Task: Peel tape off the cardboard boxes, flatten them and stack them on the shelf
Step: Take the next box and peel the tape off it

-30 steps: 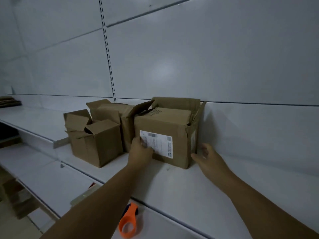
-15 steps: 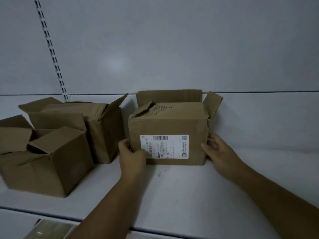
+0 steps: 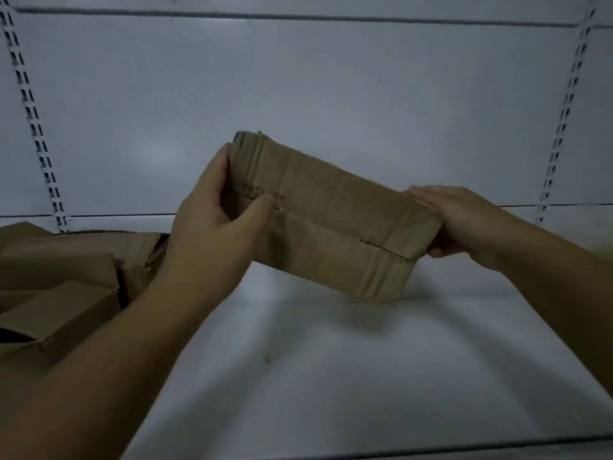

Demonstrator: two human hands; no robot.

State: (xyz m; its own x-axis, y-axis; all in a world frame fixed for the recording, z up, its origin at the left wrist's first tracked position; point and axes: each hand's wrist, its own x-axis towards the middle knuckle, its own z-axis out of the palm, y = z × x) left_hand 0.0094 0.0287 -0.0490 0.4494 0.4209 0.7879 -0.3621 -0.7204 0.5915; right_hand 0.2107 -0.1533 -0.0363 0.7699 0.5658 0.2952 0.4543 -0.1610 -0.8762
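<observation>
A brown cardboard box (image 3: 331, 220) hangs tilted in the air above the white shelf (image 3: 331, 376), its closed bottom with a centre seam facing me. My left hand (image 3: 212, 227) grips its left end, thumb pressed near the seam. My right hand (image 3: 464, 224) clasps its right end. Two other open cardboard boxes (image 3: 66, 277) stand on the shelf at the far left, partly behind my left forearm.
The white back panel (image 3: 298, 94) of the shelving rises behind the box, with slotted uprights at the left (image 3: 33, 127) and right (image 3: 564, 111). The shelf's front edge (image 3: 431, 449) runs along the bottom of the view.
The labelled box stood on the shelf between my hands; now both hands have lifted it off and turned it so its bottom faces me. The view has moved closer.
</observation>
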